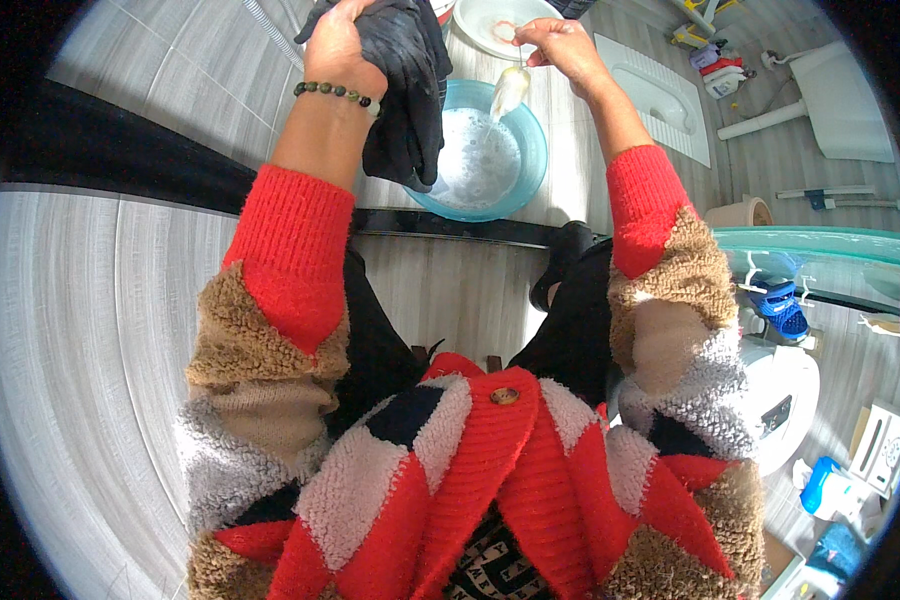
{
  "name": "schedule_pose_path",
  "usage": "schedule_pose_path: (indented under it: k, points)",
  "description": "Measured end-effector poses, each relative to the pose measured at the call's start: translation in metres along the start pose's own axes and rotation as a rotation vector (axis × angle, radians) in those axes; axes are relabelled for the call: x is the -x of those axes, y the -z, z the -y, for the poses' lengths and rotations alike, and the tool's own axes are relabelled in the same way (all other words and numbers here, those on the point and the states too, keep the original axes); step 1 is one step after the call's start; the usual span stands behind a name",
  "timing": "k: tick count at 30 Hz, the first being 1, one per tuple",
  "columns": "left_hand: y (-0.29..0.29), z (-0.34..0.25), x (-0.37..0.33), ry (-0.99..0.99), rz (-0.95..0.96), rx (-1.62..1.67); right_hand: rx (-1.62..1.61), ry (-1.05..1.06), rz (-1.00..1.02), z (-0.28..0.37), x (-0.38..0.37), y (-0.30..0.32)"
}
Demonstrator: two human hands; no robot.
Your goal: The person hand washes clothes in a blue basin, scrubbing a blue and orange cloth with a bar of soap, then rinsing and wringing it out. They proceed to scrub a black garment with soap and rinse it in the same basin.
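Observation:
In the upper left, my left hand (336, 48) grips a dark grey-black garment (402, 85), which hangs down over the left rim of a round teal basin (537, 165). White suds and water (478, 158) fill the basin's bottom. My right hand (562, 52) is closed, thumb and fingers pinching the top of a small pale pouch (511, 92). That pouch looks like a soap bag with a yellowish lump inside; it dangles above the suds at the basin's far right side. A pinkish loop shows beside the right fingertips.
Behind the teal basin stands a white basin (490, 35). A white squat toilet (660, 100) is set in the floor at right. Blue slippers (778, 308) hang near a glass edge (820, 245). A dark raised sill (450, 226) runs in front of the teal basin.

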State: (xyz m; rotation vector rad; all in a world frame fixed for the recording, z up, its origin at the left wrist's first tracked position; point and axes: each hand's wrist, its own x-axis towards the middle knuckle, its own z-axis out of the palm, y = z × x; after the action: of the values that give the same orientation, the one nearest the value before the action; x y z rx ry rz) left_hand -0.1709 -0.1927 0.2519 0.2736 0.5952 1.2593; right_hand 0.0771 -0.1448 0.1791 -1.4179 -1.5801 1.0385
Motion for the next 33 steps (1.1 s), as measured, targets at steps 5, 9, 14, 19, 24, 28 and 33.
schedule_pose_path:
  k: [5, 9, 14, 19, 24, 28, 33]
  points:
    - [0.0, 0.002, -0.003, 0.04, 0.0, 0.041, 0.004, 0.021, 0.012, -0.002, 0.0, -0.002]
    - [0.0, 0.003, -0.005, 0.063, 0.109, 0.098, -0.064, 0.068, -0.029, 0.004, 0.0, -0.003]
    - [-0.005, 0.004, -0.002, 0.019, -0.057, 0.022, -0.099, -0.071, -0.066, 0.015, 0.002, -0.005]
    - [-0.001, 0.005, -0.003, 0.01, -0.087, -0.008, -0.04, -0.071, -0.038, 0.005, -0.003, -0.004]
    - [0.016, 0.004, -0.015, -0.187, -0.083, -0.357, 0.01, 0.118, -0.088, -0.017, -0.011, -0.009]
    - [0.024, 0.001, -0.026, 0.086, -0.074, -0.242, 1.255, 0.475, -0.257, -0.017, -0.017, -0.027]
    - [0.023, 0.01, -0.026, 0.073, -0.074, -0.321, 0.269, 0.007, -0.517, 0.011, -0.026, -0.07]
